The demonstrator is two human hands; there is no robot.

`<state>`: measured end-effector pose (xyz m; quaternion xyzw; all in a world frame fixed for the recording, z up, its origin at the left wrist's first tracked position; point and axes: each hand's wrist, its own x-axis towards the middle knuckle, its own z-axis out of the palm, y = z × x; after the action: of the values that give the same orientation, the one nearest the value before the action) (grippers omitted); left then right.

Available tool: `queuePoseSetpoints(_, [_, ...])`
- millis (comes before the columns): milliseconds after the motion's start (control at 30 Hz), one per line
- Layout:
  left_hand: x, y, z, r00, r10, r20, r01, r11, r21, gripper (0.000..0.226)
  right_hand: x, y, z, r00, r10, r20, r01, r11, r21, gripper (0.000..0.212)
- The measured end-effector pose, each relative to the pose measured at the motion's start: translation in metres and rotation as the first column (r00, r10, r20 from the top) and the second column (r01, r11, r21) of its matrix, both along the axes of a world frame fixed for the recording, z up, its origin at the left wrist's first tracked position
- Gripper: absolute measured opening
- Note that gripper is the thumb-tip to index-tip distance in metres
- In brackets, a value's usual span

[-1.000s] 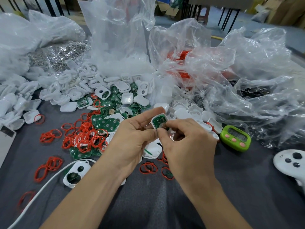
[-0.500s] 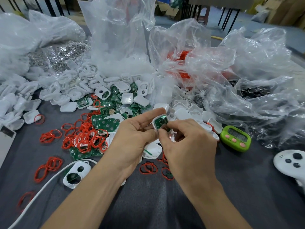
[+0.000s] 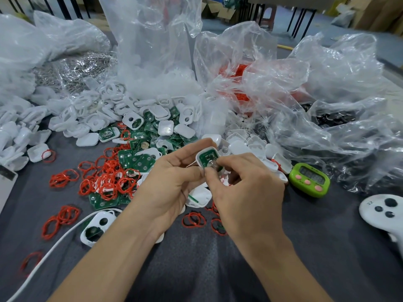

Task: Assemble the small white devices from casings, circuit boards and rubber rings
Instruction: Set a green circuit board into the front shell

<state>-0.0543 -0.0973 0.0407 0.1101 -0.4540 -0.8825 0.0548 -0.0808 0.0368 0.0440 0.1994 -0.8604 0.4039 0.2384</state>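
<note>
The left hand (image 3: 172, 186) gripped a white casing (image 3: 198, 159) between thumb and forefinger above the grey tabletop (image 3: 327, 247), a green circuit board (image 3: 207, 156) seated inside it. The right hand (image 3: 246, 192) pinched a small silvery disc (image 3: 212, 166) against the board's near edge. Heaps of red rubber rings (image 3: 109, 182), spare boards (image 3: 135, 160) and spare casings (image 3: 87, 127) lay just left of the hands; a green timer (image 3: 309, 179) sat to the right.

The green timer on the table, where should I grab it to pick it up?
Probably from straight above. The green timer lies flat, screen up, so pinch its rounded green rim across the near and far edges. Stay off the pink buttons along the near side, and mind the white casings crowding its left end.
</note>
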Motion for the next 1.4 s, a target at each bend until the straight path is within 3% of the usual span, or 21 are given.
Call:
queuePoseSetpoints(733, [-0.001, -0.001, -0.002, 1.0, -0.014, 0.0, 0.014, 0.999, -0.047, 0.05, -0.001, 0.001, -0.002, 1.0, -0.009, 0.018, 0.01, 1.0, -0.018, 0.017])
queuePoseSetpoints(933, [0.0, -0.009, 0.002, 0.998, -0.054, -0.012, 0.053, 0.998, -0.043, 0.043, -0.012, 0.007, -0.003, 0.975, 0.118, 0.187, -0.084, 0.979, -0.185, 0.013])
queuePoseSetpoints(1100, [0.001, -0.016, 0.005, 0.991, -0.134, 0.001, 0.134, 0.991, 0.007, 0.042, -0.014, 0.011, -0.001, 0.951, 0.229, 0.21, -0.168, 0.947, -0.272, 0.012])
queuePoseSetpoints(1200, [0.001, -0.017, 0.006, 0.984, -0.177, -0.032, 0.178, 0.983, 0.052, 0.039, -0.015, 0.014, 0.002, 0.954, 0.261, 0.147, -0.216, 0.94, -0.264, 0.007])
queuePoseSetpoints(1300, [0.002, -0.018, 0.006, 0.974, -0.216, -0.062, 0.222, 0.969, 0.113, 0.041, -0.016, 0.016, 0.004, 0.964, 0.242, 0.107, -0.209, 0.945, -0.252, 0.01])
queuePoseSetpoints(1400, [0.002, -0.018, 0.006, 0.964, -0.25, -0.091, 0.261, 0.955, 0.144, 0.044, -0.018, 0.017, 0.006, 0.954, 0.255, 0.158, -0.19, 0.921, -0.34, 0.014])
